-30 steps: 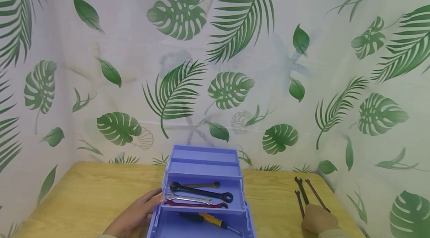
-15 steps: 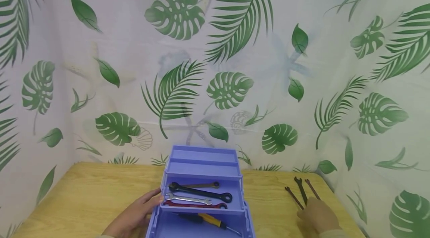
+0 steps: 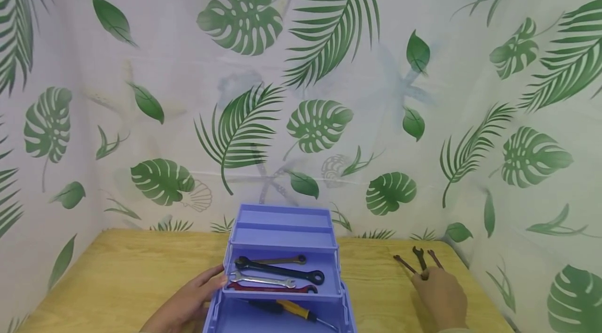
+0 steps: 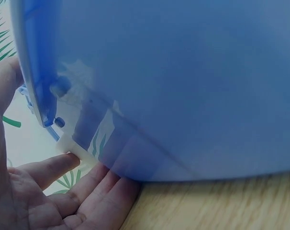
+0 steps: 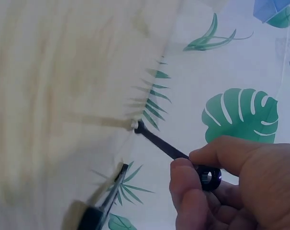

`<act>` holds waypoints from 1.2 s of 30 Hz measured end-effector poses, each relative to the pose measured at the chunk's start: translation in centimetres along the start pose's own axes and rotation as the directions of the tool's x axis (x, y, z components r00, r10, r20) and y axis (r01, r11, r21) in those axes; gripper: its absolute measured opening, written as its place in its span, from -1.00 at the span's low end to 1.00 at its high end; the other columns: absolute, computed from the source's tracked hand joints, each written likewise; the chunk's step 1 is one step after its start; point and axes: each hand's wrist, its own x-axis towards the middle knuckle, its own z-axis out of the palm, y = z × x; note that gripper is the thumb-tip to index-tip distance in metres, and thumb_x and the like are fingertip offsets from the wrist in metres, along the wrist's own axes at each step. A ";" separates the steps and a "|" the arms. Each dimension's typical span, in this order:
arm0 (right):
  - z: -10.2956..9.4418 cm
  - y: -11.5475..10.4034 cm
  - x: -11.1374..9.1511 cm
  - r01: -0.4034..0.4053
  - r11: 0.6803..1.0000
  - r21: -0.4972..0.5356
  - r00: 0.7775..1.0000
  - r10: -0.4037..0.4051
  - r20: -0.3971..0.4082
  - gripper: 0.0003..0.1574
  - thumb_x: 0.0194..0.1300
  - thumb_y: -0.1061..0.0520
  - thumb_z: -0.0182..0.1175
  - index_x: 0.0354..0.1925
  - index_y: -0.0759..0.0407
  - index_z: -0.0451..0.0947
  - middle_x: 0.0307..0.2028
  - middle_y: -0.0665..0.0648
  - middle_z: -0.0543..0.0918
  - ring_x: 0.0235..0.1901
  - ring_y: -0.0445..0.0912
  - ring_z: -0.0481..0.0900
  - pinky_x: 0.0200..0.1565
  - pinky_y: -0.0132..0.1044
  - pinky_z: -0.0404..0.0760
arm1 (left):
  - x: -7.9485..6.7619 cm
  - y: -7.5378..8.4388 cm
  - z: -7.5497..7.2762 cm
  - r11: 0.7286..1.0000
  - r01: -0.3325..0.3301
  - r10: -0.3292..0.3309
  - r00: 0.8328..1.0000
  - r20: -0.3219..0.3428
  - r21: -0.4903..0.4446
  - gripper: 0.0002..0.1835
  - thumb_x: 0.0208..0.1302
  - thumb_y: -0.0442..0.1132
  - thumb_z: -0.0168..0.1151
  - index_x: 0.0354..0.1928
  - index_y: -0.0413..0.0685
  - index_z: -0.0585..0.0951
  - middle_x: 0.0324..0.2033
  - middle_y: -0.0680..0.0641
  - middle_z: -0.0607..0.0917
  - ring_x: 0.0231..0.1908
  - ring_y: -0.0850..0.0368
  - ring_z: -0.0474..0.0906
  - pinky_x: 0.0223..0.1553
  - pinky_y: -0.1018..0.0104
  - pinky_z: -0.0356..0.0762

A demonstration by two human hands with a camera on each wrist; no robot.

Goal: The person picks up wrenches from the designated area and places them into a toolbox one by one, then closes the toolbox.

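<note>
A blue toolbox (image 3: 282,226) stands with its tray (image 3: 336,280) raised. Straight fingers of my left hand (image 3: 195,291) rest against the box's left side, the thumb near the tray edge; the left wrist view shows these fingers low along the blue wall (image 4: 193,96). In the tray lie a black wrench (image 3: 282,268), a silver wrench (image 3: 263,279), a red wrench (image 3: 277,288) and a brownish one (image 3: 279,260). My right hand (image 3: 442,296) pinches a small dark wrench (image 5: 161,145) between thumb and fingers, its ring end showing beside them.
A black open-ended wrench (image 3: 418,254) and a reddish wrench (image 3: 435,258) lie partly hidden beyond my right hand. A yellow-and-black screwdriver (image 3: 293,308) sits in the box's lower part. The wooden table (image 3: 155,254) backs onto a leaf-patterned wall sheet (image 3: 357,82).
The small dark wrench has swung and shifted leftward with my right hand, its far end moving away from the black wrench. My left hand and the toolbox stay in place.
</note>
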 end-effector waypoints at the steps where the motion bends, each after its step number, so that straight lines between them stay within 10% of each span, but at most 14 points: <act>1: 0.0 -0.1 -0.1 0.001 1.000 0.001 1.000 -0.001 -0.007 -0.58 0.41 0.04 0.16 -0.15 0.39 0.72 -0.57 0.02 0.64 -0.59 -0.08 0.50 -0.59 -0.21 0.51 | 0.0 0.0 0.0 1.000 0.000 0.000 1.000 0.001 0.001 -0.09 0.58 0.14 0.01 0.58 -0.43 -0.02 0.27 -0.37 0.57 0.19 -0.17 0.58 0.14 -0.17 0.62; 22: 0.3 -0.4 -0.3 0.027 0.993 -0.117 0.995 -0.016 0.097 -0.69 0.35 0.06 0.32 -0.36 0.31 0.72 -0.37 0.21 0.75 -0.37 0.08 0.70 -0.32 0.13 0.69 | 0.0 0.4 0.1 0.998 0.054 -0.051 0.996 -0.067 0.035 -0.05 0.53 0.24 0.05 0.59 -0.36 0.06 0.27 -0.37 0.57 0.13 -0.23 0.62 0.09 -0.18 0.64; 36: 0.2 -1.3 -0.9 0.027 0.986 -0.166 0.995 -0.011 0.095 -0.72 0.33 0.11 0.31 -0.34 0.35 0.70 -0.35 0.26 0.75 -0.35 0.14 0.71 -0.26 0.17 0.70 | -0.2 -0.1 -0.1 1.000 -0.012 0.012 1.000 0.011 0.017 -0.11 0.60 0.14 -0.03 0.59 -0.41 -0.02 0.27 -0.33 0.59 0.15 -0.15 0.61 0.13 -0.14 0.63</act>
